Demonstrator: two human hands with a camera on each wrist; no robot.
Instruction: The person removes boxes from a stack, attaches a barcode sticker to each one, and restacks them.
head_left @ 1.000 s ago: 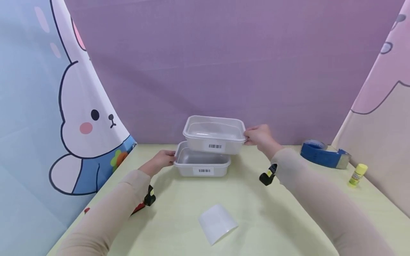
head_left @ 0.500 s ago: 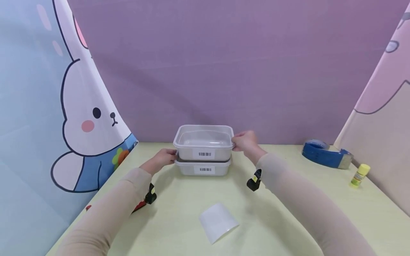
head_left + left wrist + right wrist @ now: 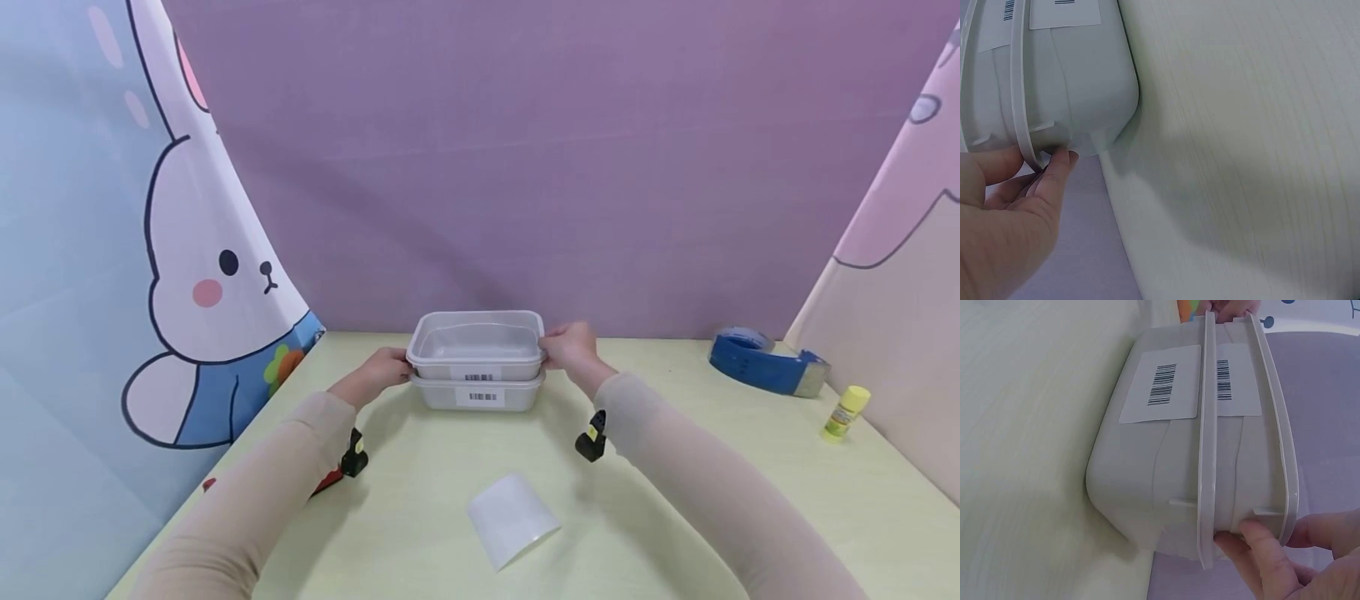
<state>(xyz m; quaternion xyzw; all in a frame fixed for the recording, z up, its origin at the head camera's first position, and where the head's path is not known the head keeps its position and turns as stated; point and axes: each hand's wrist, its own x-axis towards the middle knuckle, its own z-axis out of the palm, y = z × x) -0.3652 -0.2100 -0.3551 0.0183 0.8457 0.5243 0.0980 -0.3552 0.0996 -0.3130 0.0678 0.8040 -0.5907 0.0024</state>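
Observation:
Two white plastic food containers with barcode labels stand one inside the other near the back of the table. The upper container [image 3: 429, 369] sits partly down in the lower container [image 3: 437, 398], with a strip of its label showing above the lower rim. My left hand [image 3: 377, 372] pinches the left end of the lower container's rim, thumb above and fingers beneath, as the left wrist view shows. At the other end, my right hand [image 3: 1297, 562] holds the upper container's rim between thumb and fingers. Its fingertips lie close above the lower rim.
A white sheet [image 3: 513, 518] with a curled edge lies in front of the containers. A blue tape dispenser [image 3: 761, 368] and a yellow glue stick [image 3: 846, 414] stand at the right. Something red and black [image 3: 327, 482] is partly hidden by the left sleeve. A purple backdrop [image 3: 555, 167] hangs behind.
My right hand has brought the upper container left and down, from above the lower container's right side into it. My left hand has stayed on the lower rim.

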